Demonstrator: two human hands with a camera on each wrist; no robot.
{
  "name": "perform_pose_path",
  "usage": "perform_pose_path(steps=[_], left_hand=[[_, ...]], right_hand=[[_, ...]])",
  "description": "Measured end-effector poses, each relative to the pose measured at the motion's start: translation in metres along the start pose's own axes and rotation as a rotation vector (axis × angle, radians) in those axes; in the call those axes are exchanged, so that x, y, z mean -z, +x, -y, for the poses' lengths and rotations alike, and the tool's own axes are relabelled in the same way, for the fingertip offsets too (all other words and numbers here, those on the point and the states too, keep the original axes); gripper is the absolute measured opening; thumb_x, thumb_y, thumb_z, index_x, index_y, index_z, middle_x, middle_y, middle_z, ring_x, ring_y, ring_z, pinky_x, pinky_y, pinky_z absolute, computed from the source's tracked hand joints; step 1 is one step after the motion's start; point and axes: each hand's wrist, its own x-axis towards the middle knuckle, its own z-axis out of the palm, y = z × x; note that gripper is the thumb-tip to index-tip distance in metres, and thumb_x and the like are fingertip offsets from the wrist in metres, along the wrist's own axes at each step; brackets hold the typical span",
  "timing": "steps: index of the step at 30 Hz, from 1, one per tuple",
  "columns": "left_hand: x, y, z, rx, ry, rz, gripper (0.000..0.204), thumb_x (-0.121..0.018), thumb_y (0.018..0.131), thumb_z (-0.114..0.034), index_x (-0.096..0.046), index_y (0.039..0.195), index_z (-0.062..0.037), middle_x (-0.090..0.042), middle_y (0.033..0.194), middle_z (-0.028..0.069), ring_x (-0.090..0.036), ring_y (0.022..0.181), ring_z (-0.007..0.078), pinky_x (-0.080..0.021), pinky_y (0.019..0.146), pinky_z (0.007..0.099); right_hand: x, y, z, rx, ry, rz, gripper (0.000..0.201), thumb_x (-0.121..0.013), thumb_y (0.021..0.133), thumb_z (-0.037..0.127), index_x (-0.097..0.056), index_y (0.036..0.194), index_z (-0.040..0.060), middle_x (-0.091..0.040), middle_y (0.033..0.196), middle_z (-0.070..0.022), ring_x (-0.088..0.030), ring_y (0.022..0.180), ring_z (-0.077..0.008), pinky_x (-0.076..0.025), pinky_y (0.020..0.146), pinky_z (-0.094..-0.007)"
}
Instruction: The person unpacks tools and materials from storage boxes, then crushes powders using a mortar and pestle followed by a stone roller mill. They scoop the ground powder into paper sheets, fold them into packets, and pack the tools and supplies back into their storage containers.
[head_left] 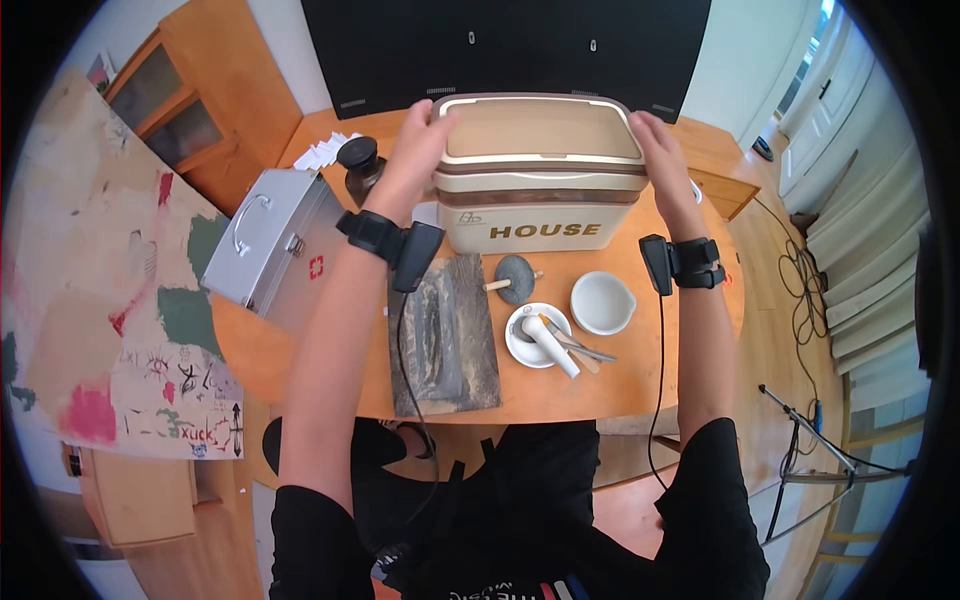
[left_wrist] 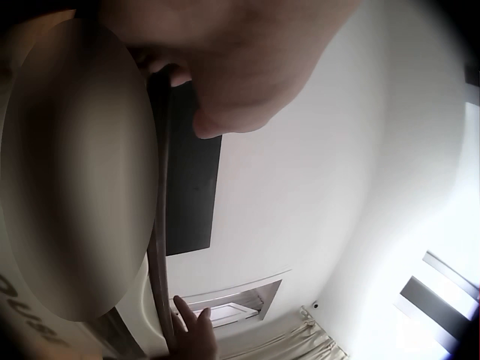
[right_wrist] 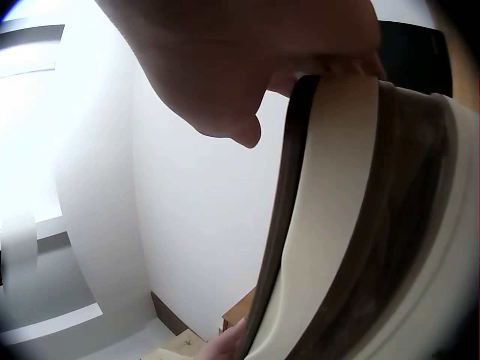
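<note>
A cream and brown storage box (head_left: 540,232) marked HOUSE stands at the back of the table, its lid (head_left: 540,128) on top. My left hand (head_left: 408,160) grips the lid at its left end, with the thumb by the upper rim. At the opposite end my right hand (head_left: 668,170) holds the lid's edge. In the right wrist view, the fingers of the right hand (right_wrist: 300,52) are bent at the lid's dark rim, partly hidden behind it. The left wrist view has the left hand (left_wrist: 225,67) over the same rim, its fingertips mostly hidden.
Before the box lie a dark stone slab (head_left: 445,335), a round grey stone (head_left: 515,280), a white bowl (head_left: 603,303) and a dish (head_left: 522,352) with a white pestle (head_left: 552,347). A silver case (head_left: 265,235) and a dark jar (head_left: 360,165) stand left. Behind is a black screen (head_left: 520,50).
</note>
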Motion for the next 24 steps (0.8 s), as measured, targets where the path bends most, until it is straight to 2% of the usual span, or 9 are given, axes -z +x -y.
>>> perform_pose_path(steps=[1, 4, 5, 8, 12, 16, 18, 19, 24], left_hand=[[-0.005, -0.006, 0.008, -0.021, 0.068, -0.068, 0.062, -0.063, 0.099, -0.024, -0.042, 0.148, 0.0087, -0.06, 0.136, 0.0216, -0.06, 0.126, 0.0268, -0.048, 0.105, 0.0366], [-0.003, -0.009, 0.019, 0.019, -0.095, -0.061, 0.06, -0.062, 0.099, -0.022, -0.043, 0.148, 0.0075, -0.061, 0.137, 0.022, -0.061, 0.125, 0.0266, -0.048, 0.104, 0.0358], [-0.004, -0.009, 0.02, 0.085, -0.217, -0.032, 0.057, -0.061, 0.1, -0.021, -0.044, 0.148, 0.0067, -0.061, 0.137, 0.0215, -0.061, 0.124, 0.026, -0.048, 0.104, 0.0359], [-0.007, -0.008, 0.025, 0.096, -0.332, -0.051, 0.054, -0.059, 0.103, -0.02, -0.045, 0.148, 0.0055, -0.063, 0.133, 0.0206, -0.062, 0.123, 0.0253, -0.049, 0.103, 0.0361], [-0.003, -0.007, 0.024, 0.061, -0.335, -0.07, 0.051, -0.056, 0.105, -0.023, -0.047, 0.146, 0.0046, -0.065, 0.13, 0.0185, -0.062, 0.122, 0.0252, -0.049, 0.102, 0.037], [-0.003, -0.005, 0.031, 0.104, -0.295, -0.017, 0.043, -0.048, 0.108, -0.029, -0.056, 0.136, 0.0032, -0.067, 0.125, 0.0152, -0.063, 0.115, 0.0232, -0.049, 0.099, 0.0377], [-0.002, -0.013, 0.026, 0.189, -0.374, -0.094, 0.039, -0.046, 0.109, -0.028, -0.059, 0.13, 0.0014, -0.067, 0.122, 0.013, -0.063, 0.113, 0.0211, -0.05, 0.097, 0.0373], [0.001, -0.012, 0.03, 0.216, -0.362, -0.079, 0.039, -0.043, 0.11, -0.038, -0.065, 0.124, -0.0085, -0.068, 0.108, 0.0016, -0.059, 0.098, 0.0147, -0.045, 0.091, 0.0343], [0.006, -0.015, 0.035, 0.221, -0.395, -0.094, 0.035, -0.045, 0.11, -0.035, -0.065, 0.123, -0.0094, -0.067, 0.111, 0.0017, -0.059, 0.099, 0.0138, -0.046, 0.094, 0.0364]], right_hand=[[-0.004, 0.003, -0.008, -0.045, -0.072, 0.05, 0.053, -0.059, 0.105, 0.037, -0.057, 0.143, -0.0003, -0.062, 0.138, -0.0119, -0.053, 0.131, -0.0209, -0.041, 0.109, -0.0352], [-0.007, 0.007, -0.023, -0.029, 0.132, 0.073, 0.053, -0.06, 0.104, 0.032, -0.055, 0.145, -0.0012, -0.062, 0.139, -0.0124, -0.053, 0.131, -0.0215, -0.039, 0.11, -0.0336], [-0.009, 0.005, -0.024, -0.05, 0.112, -0.008, 0.051, -0.059, 0.104, 0.028, -0.055, 0.145, -0.0018, -0.062, 0.137, -0.0124, -0.054, 0.129, -0.0209, -0.04, 0.107, -0.0315], [-0.003, 0.01, -0.033, -0.051, 0.076, 0.032, 0.051, -0.061, 0.101, 0.028, -0.058, 0.141, -0.0033, -0.067, 0.13, -0.0159, -0.06, 0.122, -0.0232, -0.044, 0.104, -0.0331], [-0.012, -0.001, -0.015, -0.101, 0.119, -0.046, 0.055, -0.063, 0.1, 0.03, -0.057, 0.141, -0.0065, -0.068, 0.129, -0.0166, -0.062, 0.118, -0.0231, -0.046, 0.1, -0.0333], [-0.005, 0.008, -0.037, -0.049, 0.131, -0.04, 0.055, -0.063, 0.1, 0.03, -0.058, 0.139, -0.0077, -0.069, 0.127, -0.016, -0.063, 0.116, -0.0224, -0.047, 0.099, -0.033], [-0.008, 0.009, -0.039, -0.088, 0.116, -0.059, 0.052, -0.063, 0.1, 0.031, -0.061, 0.137, -0.0063, -0.07, 0.125, -0.0151, -0.063, 0.116, -0.0214, -0.047, 0.098, -0.0329], [-0.008, 0.009, -0.039, -0.094, 0.152, -0.028, 0.05, -0.063, 0.1, 0.031, -0.063, 0.136, -0.0051, -0.07, 0.123, -0.0143, -0.062, 0.114, -0.0207, -0.046, 0.098, -0.0329], [-0.009, 0.005, -0.035, -0.113, 0.214, -0.02, 0.048, -0.061, 0.102, 0.029, -0.063, 0.137, -0.0033, -0.07, 0.122, -0.0128, -0.062, 0.113, -0.0204, -0.045, 0.1, -0.0332]])
